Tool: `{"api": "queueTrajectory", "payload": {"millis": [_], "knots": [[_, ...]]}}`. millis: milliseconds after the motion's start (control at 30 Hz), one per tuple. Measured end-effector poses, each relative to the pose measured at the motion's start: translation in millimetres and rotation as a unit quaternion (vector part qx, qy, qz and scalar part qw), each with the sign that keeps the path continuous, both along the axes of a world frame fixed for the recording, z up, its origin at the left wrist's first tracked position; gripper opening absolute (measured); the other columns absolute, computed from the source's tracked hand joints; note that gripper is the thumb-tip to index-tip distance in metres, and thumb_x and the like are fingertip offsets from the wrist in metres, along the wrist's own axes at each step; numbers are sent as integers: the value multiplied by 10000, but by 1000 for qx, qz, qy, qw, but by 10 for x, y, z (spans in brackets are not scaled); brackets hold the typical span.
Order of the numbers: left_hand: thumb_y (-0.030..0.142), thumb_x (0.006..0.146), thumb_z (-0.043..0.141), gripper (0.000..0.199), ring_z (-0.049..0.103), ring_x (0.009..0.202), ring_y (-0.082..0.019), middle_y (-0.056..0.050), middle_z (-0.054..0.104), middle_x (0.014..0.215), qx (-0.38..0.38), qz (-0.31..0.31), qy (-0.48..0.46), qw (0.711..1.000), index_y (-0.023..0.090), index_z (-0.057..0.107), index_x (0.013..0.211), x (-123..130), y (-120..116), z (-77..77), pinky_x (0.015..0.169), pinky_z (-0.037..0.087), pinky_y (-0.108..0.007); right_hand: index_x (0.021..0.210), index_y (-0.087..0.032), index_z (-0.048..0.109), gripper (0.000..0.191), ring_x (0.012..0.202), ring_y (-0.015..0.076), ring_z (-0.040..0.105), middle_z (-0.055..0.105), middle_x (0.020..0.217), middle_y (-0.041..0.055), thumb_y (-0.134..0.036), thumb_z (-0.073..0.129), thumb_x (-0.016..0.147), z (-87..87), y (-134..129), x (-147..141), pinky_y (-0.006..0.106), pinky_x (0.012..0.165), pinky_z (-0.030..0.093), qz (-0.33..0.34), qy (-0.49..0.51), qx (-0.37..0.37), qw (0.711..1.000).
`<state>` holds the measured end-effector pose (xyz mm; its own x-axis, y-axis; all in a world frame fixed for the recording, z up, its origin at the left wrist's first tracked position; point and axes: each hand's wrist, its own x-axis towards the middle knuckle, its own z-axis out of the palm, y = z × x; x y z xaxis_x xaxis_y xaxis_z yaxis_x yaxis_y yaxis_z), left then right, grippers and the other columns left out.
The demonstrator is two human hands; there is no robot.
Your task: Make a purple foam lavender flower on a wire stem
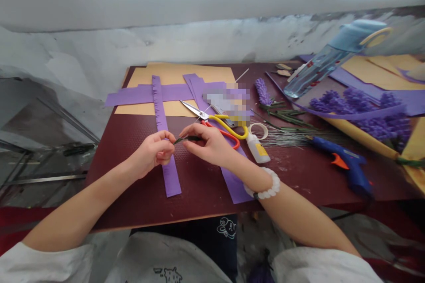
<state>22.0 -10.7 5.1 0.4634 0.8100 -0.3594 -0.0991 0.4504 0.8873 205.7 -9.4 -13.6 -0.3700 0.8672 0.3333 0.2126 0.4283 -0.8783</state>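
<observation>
The slender dark-green strip spans the gap between the left hand and right hand, long axis crosswise above the fringed purple paper strip. Both hands' fingertips pinch it.

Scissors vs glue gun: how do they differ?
The scissors have one yellow and one red handle; the glue gun is blue with an orange trigger. The scissors lie just beyond the right hand; the glue gun lies farther right. Both lie unheld, tips pointing leftward.
</observation>
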Motion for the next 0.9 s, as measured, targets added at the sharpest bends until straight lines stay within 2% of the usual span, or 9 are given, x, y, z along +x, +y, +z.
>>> {"api": "queueTrajectory", "payload": {"millis": [200,367,533,600,733,900], "knots": [[111,620,642,214,220,415,-19,104,300,455,-61,-22,-36,997,178,465,721,-2,0,14,429,160,-158,812,-190,671,91,692,133,595,688,782,22,-229,589,808,32,53,89,273,660,471,-1,-41,24,999],[109,632,635,187,242,426,-31,97,283,472,-98,-39,-63,992,172,485,725,2,-4,29,423,179,-159,775,-190,675,97,726,147,599,693,785,34,-227,587,794,96,36,104,285,686,474,-15,-44,45,998],[150,682,659,173,284,446,-38,77,338,490,-105,-93,-84,987,165,498,742,-6,6,-26,434,202,-165,815,-177,687,133,619,116,552,674,755,26,-283,620,771,115,21,104,251,560,434,-11,-20,-39,999],[160,695,664,174,290,448,-36,65,380,502,-105,-108,-86,985,161,498,748,-10,11,-44,438,206,-167,793,-171,683,143,613,110,540,669,749,26,-303,633,768,117,29,111,250,555,426,-1,-10,-50,999],[165,701,676,191,299,452,-27,50,456,526,-91,-97,-84,988,156,502,781,-10,12,-61,444,219,-164,753,-174,652,122,650,115,551,672,765,28,-287,619,783,115,40,116,253,585,426,4,-15,-31,999],[160,675,704,257,320,457,-20,84,436,512,-57,-62,-62,995,166,480,802,8,-10,-61,468,257,-155,766,-179,623,106,654,122,551,670,755,26,-262,579,816,94,27,82,259,605,424,-16,-46,7,999]]}}
